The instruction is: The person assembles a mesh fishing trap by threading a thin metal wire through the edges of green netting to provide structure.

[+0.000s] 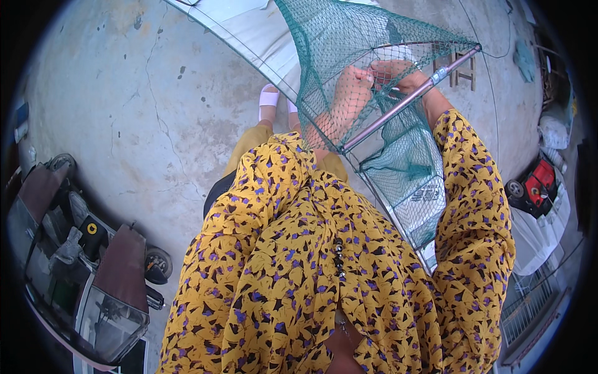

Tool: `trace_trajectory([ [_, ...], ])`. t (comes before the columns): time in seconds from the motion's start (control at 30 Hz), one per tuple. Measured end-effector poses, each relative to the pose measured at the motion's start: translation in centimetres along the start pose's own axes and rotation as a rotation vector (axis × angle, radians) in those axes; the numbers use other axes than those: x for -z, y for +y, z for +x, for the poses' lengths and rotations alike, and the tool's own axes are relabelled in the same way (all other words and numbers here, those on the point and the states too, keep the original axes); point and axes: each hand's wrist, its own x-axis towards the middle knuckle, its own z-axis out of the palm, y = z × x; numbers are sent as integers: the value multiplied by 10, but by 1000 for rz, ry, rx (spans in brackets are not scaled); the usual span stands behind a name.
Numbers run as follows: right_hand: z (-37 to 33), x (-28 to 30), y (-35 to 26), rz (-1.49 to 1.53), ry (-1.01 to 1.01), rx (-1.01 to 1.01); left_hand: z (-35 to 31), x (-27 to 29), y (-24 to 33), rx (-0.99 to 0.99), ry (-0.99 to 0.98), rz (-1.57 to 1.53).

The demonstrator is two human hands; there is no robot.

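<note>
A green mesh net is stretched on a frame of thin dark rods and a pinkish metal tube, which slants up to the right in front of me. My left hand shows through the mesh, its thumb and fingers pinched together on the netting. Against its fingertips, my right hand is closed with bent fingers, gripping the net at the same spot. A bunched fold of mesh hangs just below both hands. Exactly which strand or cord lies between the fingertips is too small to tell. The tube passes across my right wrist.
A white sheet or board lies beyond the net. A small wooden stool stands at the far right, with a red and black machine nearer. A three-wheeled vehicle is parked at left on the concrete floor.
</note>
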Motion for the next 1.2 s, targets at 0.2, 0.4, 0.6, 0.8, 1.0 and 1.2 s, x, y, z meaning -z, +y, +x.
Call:
trace_trajectory([
  [0.2, -9, -18, -15, 228, 31, -169, 16, 2, -20, -42, 138, 141],
  [0.4, 4, -4, 1, 293, -1, -102, 15, -4, -25, -68, 169, 135],
  [0.6, -15, -21, -24, 183, 9, -162, 0, -1, -4, -66, 126, 70],
  [0.8, 1, 0, -3, 255, -108, -116, 8, 1, -13, -111, 155, 116],
  [1.0, -16, 20, -10, -647, 145, 99, -11, -3, 8, -68, 106, 47],
  [1.2, -38, 2, -33, -1250, 486, 386, 2, 5, -5, -153, 165, 155],
])
